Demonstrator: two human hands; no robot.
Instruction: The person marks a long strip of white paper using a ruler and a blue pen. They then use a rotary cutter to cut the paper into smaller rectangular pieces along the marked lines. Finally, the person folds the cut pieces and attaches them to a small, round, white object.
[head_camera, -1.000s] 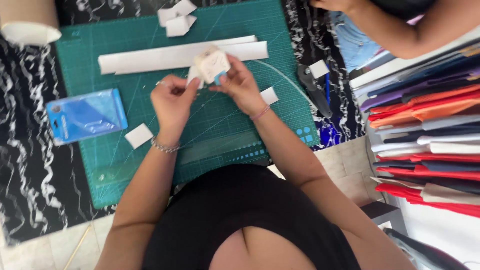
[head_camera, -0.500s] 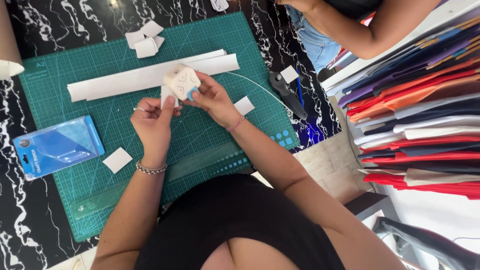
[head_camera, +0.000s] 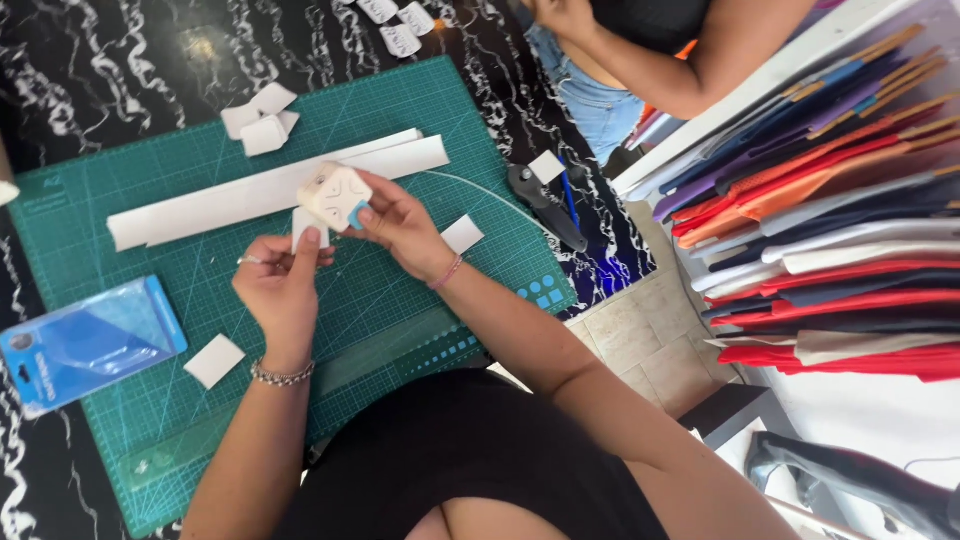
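1. The right hand (head_camera: 400, 222) grips a small cream-white corner punch with a blue tab (head_camera: 335, 196), fingers closed round it above the green cutting mat (head_camera: 420, 290).
2. The left hand (head_camera: 280, 290) pinches a small white card square (head_camera: 308, 224), feeding it up to the punch.
3. Done, I'd judge: a pile of white squares (head_camera: 262, 124) at the mat's far edge.
4. Left: loose squares (head_camera: 214, 360) and long white card strips (head_camera: 270, 188).

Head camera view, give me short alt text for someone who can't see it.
Over a green cutting mat, the right hand holds a small cream corner punch while the left hand pinches a white paper piece. Long white paper strips lie behind; a blue packet sits left.
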